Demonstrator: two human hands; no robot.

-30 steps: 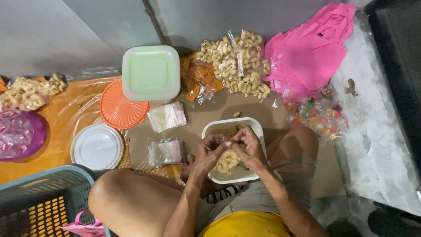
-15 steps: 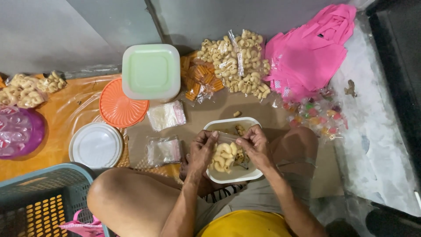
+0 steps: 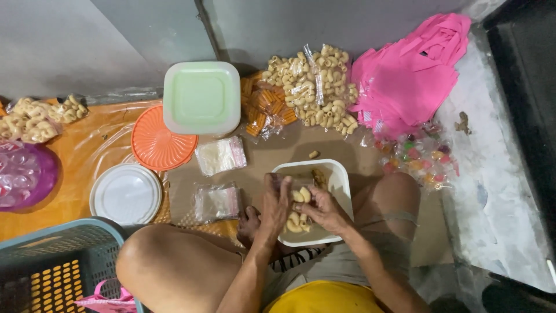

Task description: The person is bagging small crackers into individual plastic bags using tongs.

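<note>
A white rectangular tub (image 3: 339, 174) with loose pale macaroni-shaped snacks stands on the floor between my knees. Both hands are over it. My left hand (image 3: 276, 204) holds up a small clear plastic bag by its mouth. My right hand (image 3: 322, 210) pinches a few of the snack pieces (image 3: 302, 196) right at the bag's opening. More pieces lie in the tub (image 3: 293, 223) under my hands.
Behind the tub lie several clear bags of macaroni snacks (image 3: 315, 93) and orange snacks (image 3: 266, 107), a green-lidded square box (image 3: 201, 97), an orange lid (image 3: 162, 144), a white lid (image 3: 125, 193), two small filled bags (image 3: 219, 155), pink plastic bags (image 3: 417, 75), sweets (image 3: 417, 156) and a teal basket (image 3: 52, 266).
My hands have lifted from deep in the tub and come together. The left now holds the small bag upright and the right brings snack pieces to its mouth.
</note>
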